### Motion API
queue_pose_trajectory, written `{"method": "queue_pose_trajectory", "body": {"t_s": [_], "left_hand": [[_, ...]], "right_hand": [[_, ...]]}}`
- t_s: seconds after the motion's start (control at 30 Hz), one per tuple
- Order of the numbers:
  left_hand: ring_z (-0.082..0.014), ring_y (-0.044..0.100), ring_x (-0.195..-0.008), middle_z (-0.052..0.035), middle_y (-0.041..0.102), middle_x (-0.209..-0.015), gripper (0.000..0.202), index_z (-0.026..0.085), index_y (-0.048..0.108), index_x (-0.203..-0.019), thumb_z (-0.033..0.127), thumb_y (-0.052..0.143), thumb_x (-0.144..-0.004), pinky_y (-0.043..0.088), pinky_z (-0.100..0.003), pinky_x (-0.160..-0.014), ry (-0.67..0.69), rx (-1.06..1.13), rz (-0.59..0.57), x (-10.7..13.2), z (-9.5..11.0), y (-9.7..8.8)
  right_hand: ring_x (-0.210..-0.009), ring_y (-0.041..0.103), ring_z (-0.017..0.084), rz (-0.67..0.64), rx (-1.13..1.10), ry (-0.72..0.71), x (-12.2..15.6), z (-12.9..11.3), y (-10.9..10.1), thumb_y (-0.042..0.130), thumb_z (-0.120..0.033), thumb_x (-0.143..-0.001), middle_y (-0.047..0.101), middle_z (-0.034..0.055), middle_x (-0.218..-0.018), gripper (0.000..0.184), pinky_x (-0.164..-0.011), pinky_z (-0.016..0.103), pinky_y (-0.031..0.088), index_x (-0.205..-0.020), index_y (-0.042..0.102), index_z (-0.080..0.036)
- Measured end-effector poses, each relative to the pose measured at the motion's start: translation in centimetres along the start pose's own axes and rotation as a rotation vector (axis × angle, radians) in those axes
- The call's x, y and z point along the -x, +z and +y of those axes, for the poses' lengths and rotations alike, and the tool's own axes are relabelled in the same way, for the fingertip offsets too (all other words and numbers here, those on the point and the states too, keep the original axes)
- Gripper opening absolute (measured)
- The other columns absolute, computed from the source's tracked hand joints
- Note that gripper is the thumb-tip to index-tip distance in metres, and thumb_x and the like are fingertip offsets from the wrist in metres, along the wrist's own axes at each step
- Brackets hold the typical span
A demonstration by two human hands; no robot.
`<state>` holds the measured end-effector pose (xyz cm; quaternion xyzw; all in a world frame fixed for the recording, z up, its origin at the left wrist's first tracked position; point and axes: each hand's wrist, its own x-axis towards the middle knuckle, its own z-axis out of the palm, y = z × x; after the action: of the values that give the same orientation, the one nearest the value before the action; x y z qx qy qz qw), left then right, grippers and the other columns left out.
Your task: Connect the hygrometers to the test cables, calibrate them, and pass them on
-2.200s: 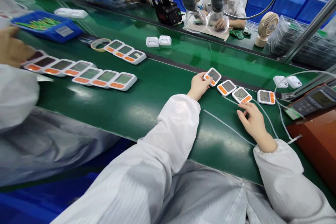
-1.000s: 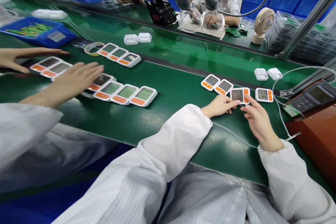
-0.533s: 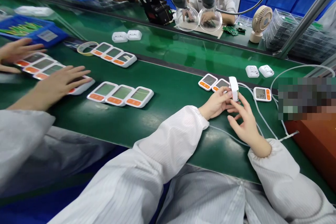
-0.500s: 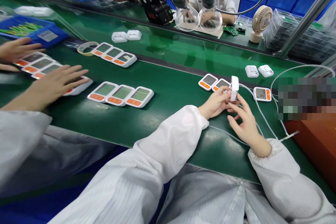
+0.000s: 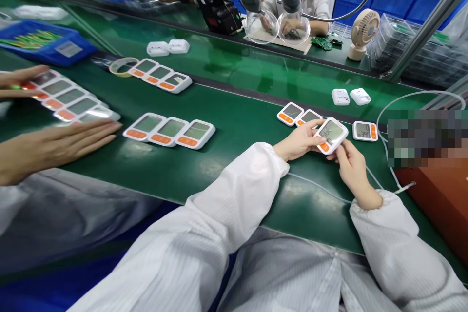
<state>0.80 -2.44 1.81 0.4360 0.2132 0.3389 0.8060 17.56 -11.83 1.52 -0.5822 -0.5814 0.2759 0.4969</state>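
In the head view, the left hand (image 5: 298,140) grips a white-and-orange meter (image 5: 331,135) above the green bench (image 5: 237,124), its slanted digits hard to read; the right hand (image 5: 354,166) touches its lower right edge, whether pinching I cannot tell. Near it, another meter (image 5: 364,131) seemingly reads 0 above 396; the blue bin's (image 5: 85,48) white label (image 5: 68,49) is illegibly small.

A head-worn camera looks forward and down over the glossy green bench (image 5: 237,122). White fabric sleeves (image 5: 236,195) sit close.
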Motion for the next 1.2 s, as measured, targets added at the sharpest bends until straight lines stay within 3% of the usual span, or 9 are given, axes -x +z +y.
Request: {"method": "queue_pose_trajectory", "body": {"t_s": [0.1, 0.3, 0.43, 0.53, 0.6, 0.8, 1.0, 1.07, 1.2], "left_hand": [[-0.0187, 0.072, -0.083, -0.0055, 0.074, -0.101, 0.080, 0.022, 0.057, -0.133, 0.032, 0.093, -0.063, 0.058, -0.031, -0.075, -0.021, -0.037, -0.037, 0.1, -0.2, 0.0], [-0.0202, 0.072, -0.087, -0.0099, 0.074, -0.110, 0.081, 0.022, 0.056, -0.141, 0.030, 0.090, -0.067, 0.058, -0.033, -0.078, -0.026, -0.100, -0.030, -0.3, -0.6, -0.8], [-0.0218, 0.072, -0.096, -0.0115, 0.071, -0.124, 0.082, 0.022, 0.057, -0.141, 0.026, 0.090, -0.066, 0.059, -0.032, -0.080, 0.044, -0.113, 0.040, -0.5, 0.6, -1.6], [-0.0216, 0.072, -0.095, -0.0103, 0.072, -0.121, 0.074, 0.020, 0.062, -0.134, 0.024, 0.089, -0.065, 0.060, -0.032, -0.078, 0.180, -0.146, 0.170, -0.6, 2.4, -3.3], [-0.0217, 0.072, -0.092, -0.0102, 0.073, -0.115, 0.068, 0.017, 0.064, -0.129, 0.023, 0.086, -0.065, 0.061, -0.032, -0.076, 0.273, -0.189, 0.295, -0.6, 3.5, -5.0], [-0.0231, 0.072, -0.097, -0.0096, 0.072, -0.116, 0.059, 0.016, 0.063, -0.129, 0.024, 0.074, -0.072, 0.061, -0.036, -0.083, 0.420, -0.326, 0.644, -0.3, 5.1, -10.6], [-0.0226, 0.072, -0.092, -0.0097, 0.073, -0.107, 0.049, 0.015, 0.066, -0.123, 0.023, 0.069, -0.074, 0.060, -0.038, -0.083, 0.325, -0.498, 0.868, -0.3, 5.0, -13.4], [-0.0222, 0.072, -0.091, -0.0095, 0.073, -0.104, 0.045, 0.014, 0.068, -0.119, 0.021, 0.068, -0.074, 0.060, -0.036, -0.082, 0.287, -0.540, 0.876, -0.4, 4.9, -13.7], [-0.0242, 0.071, -0.093, -0.0080, 0.076, -0.105, 0.044, 0.016, 0.072, -0.119, 0.023, 0.060, -0.078, 0.057, -0.036, -0.086, 0.269, -0.746, 0.864, -0.5, 4.7, -13.8]], "right_hand": [[-0.059, 0.065, 0.017, 0.030, 0.105, 0.022, -0.4, -0.2, -0.5, 0.045, -0.050, -0.098, 0.068, 0.0016, -0.066, 0.039, -0.063, 0.028, 0.050, -0.093, 0.068, -0.018], [-0.051, 0.054, 0.016, -0.007, 0.460, 0.100, -0.8, 0.2, -1.1, 0.052, -0.041, -0.088, 0.060, 0.0004, -0.053, 0.033, -0.055, 0.028, 0.036, -0.067, 0.066, -0.019], [-0.057, 0.059, 0.018, -0.236, 0.475, 0.039, -0.4, 0.5, -0.5, 0.054, -0.036, -0.088, 0.068, 0.0018, -0.065, 0.029, -0.059, 0.029, 0.041, -0.095, 0.077, -0.018], [-0.061, 0.063, 0.017, -0.400, 0.363, -0.083, 0.2, 0.2, -0.2, 0.054, -0.037, -0.093, 0.072, 0.0016, -0.077, 0.042, -0.064, 0.029, 0.048, -0.127, 0.069, -0.018], [-0.061, 0.063, 0.016, -0.441, 0.339, -0.138, 0.5, 0.0, -0.1, 0.054, -0.037, -0.094, 0.073, 0.0013, -0.079, 0.042, -0.066, 0.029, 0.051, -0.130, 0.068, -0.018], [-0.073, 0.068, 0.019, -0.254, 0.416, -0.225, -0.2, 0.4, -0.8, 0.052, -0.038, -0.096, 0.073, 0.0057, -0.087, 0.036, -0.072, 0.032, 0.055, -0.117, 0.072, -0.018], [-0.115, 0.061, 0.036, 0.024, 0.804, -0.191, -4.5, 3.3, -4.9, 0.050, -0.036, -0.092, 0.068, 0.0193, -0.121, 0.044, -0.101, 0.051, 0.048, -0.126, 0.067, -0.012], [-0.128, 0.052, 0.039, 0.042, 0.914, -0.106, -6.3, 4.5, -6.6, 0.055, -0.036, -0.090, 0.059, 0.0219, -0.136, 0.055, -0.106, 0.055, 0.043, -0.139, 0.058, -0.011], [-0.138, 0.044, 0.038, -0.116, 0.930, 0.084, -8.6, 5.7, -8.3, 0.075, -0.041, -0.076, 0.044, 0.0232, -0.151, 0.091, -0.113, 0.049, 0.039, -0.154, 0.041, -0.010]]}}
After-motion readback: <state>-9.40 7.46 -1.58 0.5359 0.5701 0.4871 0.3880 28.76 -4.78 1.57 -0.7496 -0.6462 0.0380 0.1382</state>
